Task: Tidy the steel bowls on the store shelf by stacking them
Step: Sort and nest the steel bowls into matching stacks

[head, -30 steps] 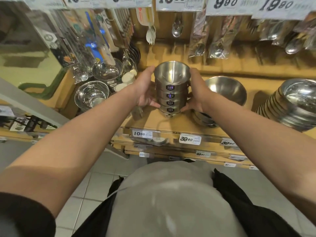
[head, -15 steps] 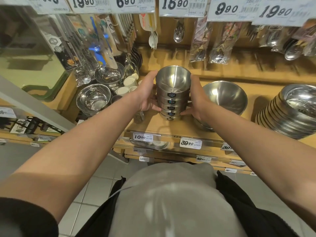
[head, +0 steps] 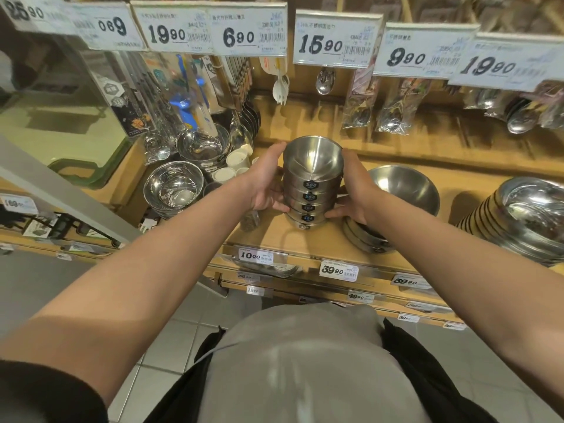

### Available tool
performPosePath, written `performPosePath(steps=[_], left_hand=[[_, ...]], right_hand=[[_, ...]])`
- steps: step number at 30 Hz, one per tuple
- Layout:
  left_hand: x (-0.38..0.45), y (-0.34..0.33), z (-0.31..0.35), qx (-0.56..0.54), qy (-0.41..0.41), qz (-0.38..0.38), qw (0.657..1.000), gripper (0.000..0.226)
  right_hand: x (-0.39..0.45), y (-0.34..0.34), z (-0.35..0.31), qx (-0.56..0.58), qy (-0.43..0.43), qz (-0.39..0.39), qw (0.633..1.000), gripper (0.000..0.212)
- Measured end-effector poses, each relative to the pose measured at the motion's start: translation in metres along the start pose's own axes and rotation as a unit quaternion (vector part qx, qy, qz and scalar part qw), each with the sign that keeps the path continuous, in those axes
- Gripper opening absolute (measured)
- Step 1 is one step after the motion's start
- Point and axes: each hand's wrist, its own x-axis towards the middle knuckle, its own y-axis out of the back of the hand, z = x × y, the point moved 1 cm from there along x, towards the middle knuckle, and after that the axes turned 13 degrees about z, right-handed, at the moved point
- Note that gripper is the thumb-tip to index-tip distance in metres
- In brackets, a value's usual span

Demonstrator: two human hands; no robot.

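We see a wooden shelf (head: 305, 239) whose edge tags read 10.00 and 39.90; hanging price cards (head: 335, 41) at twelve o'clock read 19.90, 6.90, 15.90. At centre stands the stack of steel bowls (head: 311, 184), each stickered 304. Our left hand (head: 265, 184) and right hand (head: 355, 190) clasp its sides, fingers curled round it.

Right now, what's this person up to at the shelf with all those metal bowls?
A person is tidying steel bowls in a store. The left hand and right hand grip opposite sides of a stack of small steel bowls, each with a dark label, at the wooden shelf. A larger bowl sits just right of it, and another tall stack stands farther right.
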Motion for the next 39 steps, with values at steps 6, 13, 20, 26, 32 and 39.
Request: performPosePath(steps=[6,13,20,26,32,39], left_hand=[[-0.004,0.008,0.009,0.042,-0.050,0.018,0.998,0.057],[-0.010,0.012,0.020,0.078,-0.142,0.111,0.980,0.015],[-0.011,0.011,0.024,0.089,-0.178,0.117,0.973,0.009],[-0.012,0.011,0.026,0.096,-0.185,0.132,0.969,0.021],[-0.017,0.009,0.027,0.089,-0.175,0.131,0.972,0.012],[-0.024,0.020,0.026,0.121,-0.210,0.161,0.957,0.016]], right_hand=[[0.008,0.010,-0.011,-0.035,0.025,0.009,0.999,0.038],[0.018,0.026,-0.017,-0.104,0.088,0.074,0.988,0.024],[0.019,0.028,-0.018,-0.076,0.156,0.081,0.981,0.008],[0.020,0.026,-0.023,-0.087,0.157,0.108,0.978,0.010],[0.022,0.025,-0.026,-0.096,0.159,0.109,0.977,0.008],[0.008,0.037,-0.030,-0.097,0.168,0.107,0.975,0.014]])
